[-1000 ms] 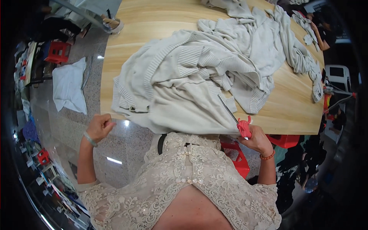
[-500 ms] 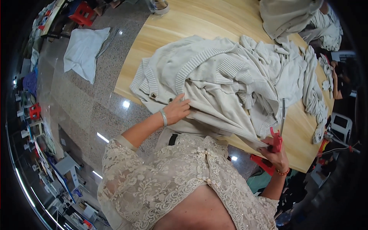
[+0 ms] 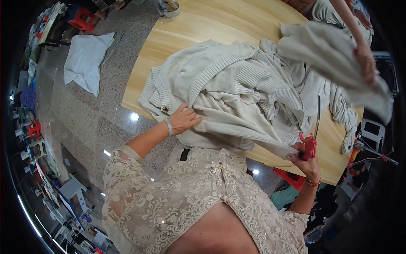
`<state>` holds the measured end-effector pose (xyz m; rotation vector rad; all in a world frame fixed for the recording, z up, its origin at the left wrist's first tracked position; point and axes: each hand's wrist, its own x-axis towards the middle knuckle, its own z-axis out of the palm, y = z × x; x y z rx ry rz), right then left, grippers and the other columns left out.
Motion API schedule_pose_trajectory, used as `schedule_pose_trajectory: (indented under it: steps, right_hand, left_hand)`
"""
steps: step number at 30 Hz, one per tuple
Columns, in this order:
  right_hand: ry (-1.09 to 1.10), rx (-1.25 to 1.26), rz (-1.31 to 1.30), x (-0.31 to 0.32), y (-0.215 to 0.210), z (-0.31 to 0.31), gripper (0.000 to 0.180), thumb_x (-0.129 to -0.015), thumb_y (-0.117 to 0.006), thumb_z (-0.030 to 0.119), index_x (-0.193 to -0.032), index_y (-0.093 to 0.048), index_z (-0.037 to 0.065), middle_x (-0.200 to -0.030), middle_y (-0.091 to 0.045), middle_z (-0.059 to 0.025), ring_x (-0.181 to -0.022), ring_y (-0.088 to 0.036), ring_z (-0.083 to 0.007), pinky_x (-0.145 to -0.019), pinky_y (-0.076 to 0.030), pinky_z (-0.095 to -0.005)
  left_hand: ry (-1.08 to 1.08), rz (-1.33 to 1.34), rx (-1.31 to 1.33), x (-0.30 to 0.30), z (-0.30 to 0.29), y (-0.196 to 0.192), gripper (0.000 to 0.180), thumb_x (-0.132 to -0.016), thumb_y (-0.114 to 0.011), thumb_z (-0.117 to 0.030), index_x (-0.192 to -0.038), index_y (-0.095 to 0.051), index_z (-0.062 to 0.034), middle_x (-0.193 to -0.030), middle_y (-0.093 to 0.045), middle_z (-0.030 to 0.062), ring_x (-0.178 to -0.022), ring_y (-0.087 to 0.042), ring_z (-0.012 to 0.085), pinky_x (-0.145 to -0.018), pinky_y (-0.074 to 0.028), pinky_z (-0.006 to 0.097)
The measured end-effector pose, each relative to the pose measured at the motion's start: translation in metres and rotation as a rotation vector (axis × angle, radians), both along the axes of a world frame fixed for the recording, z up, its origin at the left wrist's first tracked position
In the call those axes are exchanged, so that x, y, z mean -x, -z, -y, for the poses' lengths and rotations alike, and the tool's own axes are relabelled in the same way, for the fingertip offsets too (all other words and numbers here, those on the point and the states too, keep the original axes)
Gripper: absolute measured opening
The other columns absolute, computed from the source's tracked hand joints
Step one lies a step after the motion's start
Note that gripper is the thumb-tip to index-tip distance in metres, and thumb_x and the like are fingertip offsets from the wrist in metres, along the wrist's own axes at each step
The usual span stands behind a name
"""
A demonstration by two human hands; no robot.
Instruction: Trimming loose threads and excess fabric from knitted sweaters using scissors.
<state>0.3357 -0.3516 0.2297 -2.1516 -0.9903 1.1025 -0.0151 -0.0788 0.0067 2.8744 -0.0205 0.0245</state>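
A cream knit cardigan point(image 3: 237, 106) with wide ribbed bands lies heaped on the table's near edge. At its left part, my left hand point(image 3: 182, 119) is closed on the cloth with curled fingers, below the ribbed band. My right hand point(image 3: 308, 163) is closed round a red-handled tool point(image 3: 309, 147) with a long thin metal end pointing away from me; its exact kind is unclear. The thumb and fingers of that hand also pinch the cardigan's near edge, so the fabric stretches between my two hands.
The pale wooden table point(image 3: 220, 25) carries more cream knit garments point(image 3: 342, 108) at right. Across it, a co-worker's hand point(image 3: 364, 63) swings a blurred garment point(image 3: 321, 46). A clear container point(image 3: 170, 7) stands at the far left edge. White cloth point(image 3: 89, 61) lies on the floor.
The co-worker's garment at upper right has been lifted and swept rightward over the table. My hands keep their holds; the cloth between them looks slightly tauter. The whole view has shifted a little.
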Motion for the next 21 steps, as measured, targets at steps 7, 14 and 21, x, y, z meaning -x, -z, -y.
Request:
schedule_pose_trajectory:
  steps: [7, 14, 21]
  right_hand:
    - [-0.046, 0.193, -0.167, 0.002, 0.001, -0.013, 0.024, -0.074, -0.073, 0.006, -0.093, -0.065, -0.005, -0.070, -0.063, -0.0065, -0.064, -0.054, -0.0104, -0.061, -0.045, -0.0273]
    - [-0.239, 0.217, -0.269, 0.018, 0.029, -0.029, 0.026, -0.072, -0.078, 0.016, -0.089, -0.067, -0.001, -0.072, -0.064, -0.0088, -0.064, -0.057, -0.0138, -0.062, -0.046, -0.0302]
    - [-0.275, 0.366, 0.176, -0.004, 0.167, -0.035, 0.035, -0.075, -0.073, 0.030, -0.089, -0.067, -0.002, -0.081, -0.067, -0.0208, -0.076, -0.065, -0.0356, -0.070, -0.051, -0.0418]
  left_hand:
    - [-0.308, 0.000, 0.275, 0.053, -0.093, -0.090, 0.027, -0.067, -0.059, 0.000, -0.090, -0.062, -0.0152, -0.078, -0.058, 0.0027, -0.080, -0.056, 0.0233, -0.080, -0.031, 0.040]
    - [-0.337, -0.517, 0.238, 0.075, -0.118, -0.171, 0.017, -0.071, -0.062, -0.004, -0.081, -0.071, -0.0156, -0.077, -0.066, 0.0063, -0.080, -0.059, 0.0235, -0.084, -0.030, 0.037]
    - [-0.643, -0.763, 0.587, 0.063, -0.147, -0.029, 0.053, -0.074, -0.068, -0.057, -0.065, -0.066, -0.0049, -0.055, -0.058, 0.0114, -0.050, -0.053, 0.0217, -0.056, -0.041, 0.038]
